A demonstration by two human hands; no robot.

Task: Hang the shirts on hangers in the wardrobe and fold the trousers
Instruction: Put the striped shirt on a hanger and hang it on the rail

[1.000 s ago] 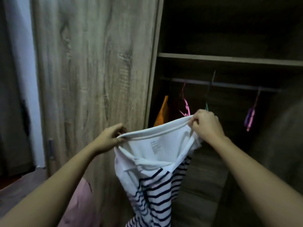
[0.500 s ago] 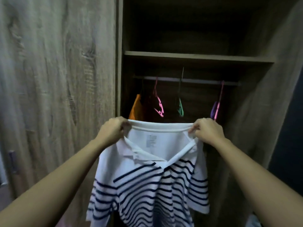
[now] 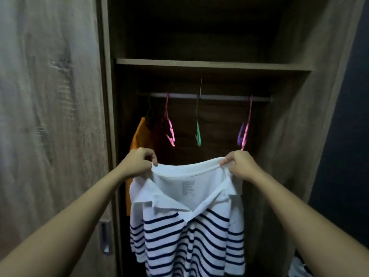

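1. The left hand [image 3: 137,163] and right hand [image 3: 240,166] each have fingers pinched shut on the collar band of the white polo shirt with navy stripes [image 3: 187,226], held up near the open wooden wardrobe [image 3: 289,136].
2. Empty pink [image 3: 169,128], green [image 3: 197,134] and purple-pink [image 3: 244,132] plastic hangers dangle from the far metal rail [image 3: 223,97].
3. Risk: freeing one hand for a hanger could let the shirt sag or slip.

striped white polo shirt [image 3: 187,232] held up
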